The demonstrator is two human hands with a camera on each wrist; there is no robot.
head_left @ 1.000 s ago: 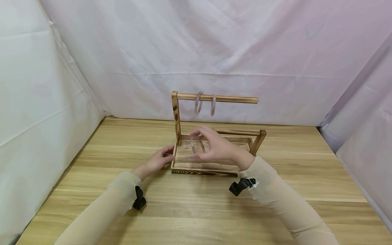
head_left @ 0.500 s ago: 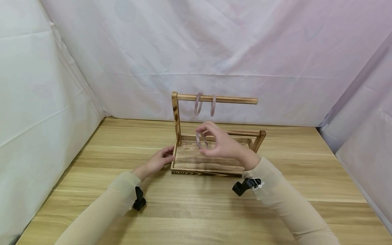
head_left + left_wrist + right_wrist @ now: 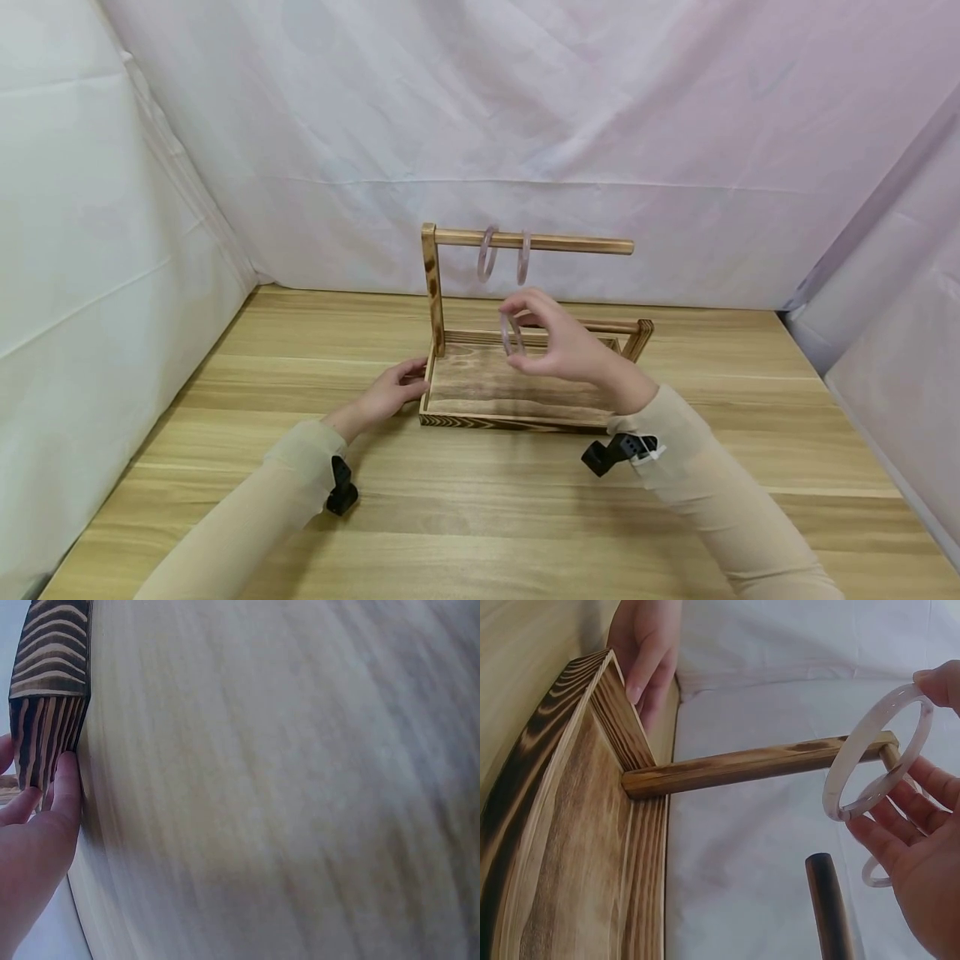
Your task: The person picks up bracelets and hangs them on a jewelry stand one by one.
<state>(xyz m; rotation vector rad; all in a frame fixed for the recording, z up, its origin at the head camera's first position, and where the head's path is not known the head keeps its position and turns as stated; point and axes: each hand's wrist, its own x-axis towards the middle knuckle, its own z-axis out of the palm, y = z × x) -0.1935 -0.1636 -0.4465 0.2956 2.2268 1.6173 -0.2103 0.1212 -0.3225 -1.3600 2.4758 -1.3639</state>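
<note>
My right hand (image 3: 570, 350) pinches a pale lilac bangle (image 3: 847, 761) between thumb and fingers. It holds this ring up above the wooden tray (image 3: 487, 421), below the upper rod (image 3: 581, 244). Two similar bangles hang on that rod, one (image 3: 482, 265) nearer the post and the other (image 3: 522, 265) slightly to its right. At the tray's left end, my left hand (image 3: 384, 393) rests its fairly straight fingers (image 3: 66, 791) against the end wall. The right wrist view shows the left thumb by the wall's rim.
An upright post (image 3: 432, 292) at the tray's left carries the upper rod, whose right end is free. A shorter post (image 3: 634, 340) at the right carries a lower rod (image 3: 611, 326). Pale cloth (image 3: 360, 150) hangs behind the wooden table (image 3: 465, 517).
My right hand has moved right and slightly up with the bangle, which turns more edge-on. The left hand, the tray and the hanging bangles stay in place.
</note>
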